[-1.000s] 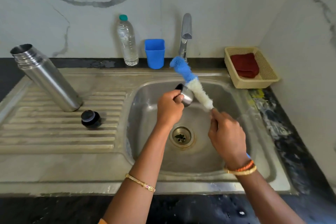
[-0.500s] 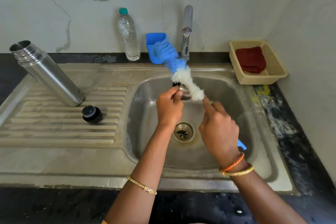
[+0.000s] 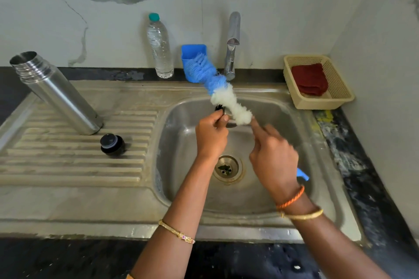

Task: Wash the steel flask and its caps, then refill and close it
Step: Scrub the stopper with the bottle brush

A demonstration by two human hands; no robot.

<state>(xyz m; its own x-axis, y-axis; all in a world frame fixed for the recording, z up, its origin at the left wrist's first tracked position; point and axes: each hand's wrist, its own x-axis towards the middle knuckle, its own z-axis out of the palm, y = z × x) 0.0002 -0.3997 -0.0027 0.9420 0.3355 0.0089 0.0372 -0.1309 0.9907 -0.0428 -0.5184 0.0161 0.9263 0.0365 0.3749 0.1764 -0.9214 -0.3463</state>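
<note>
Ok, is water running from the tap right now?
No, nothing flows from the tap, and the sink below it shows no stream.

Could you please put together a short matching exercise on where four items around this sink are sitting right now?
Things:
1. steel flask
2. black cap
3. red cloth
4. bottle brush

Places:
A. inside the beige basket at the right of the sink
B. gripped by the right hand over the sink basin
C. standing open-mouthed on the ribbed drainboard, without its cap
D. resting alone on the drainboard, in front of the flask

Pairs: 1-C, 2-D, 3-A, 4-B
</note>
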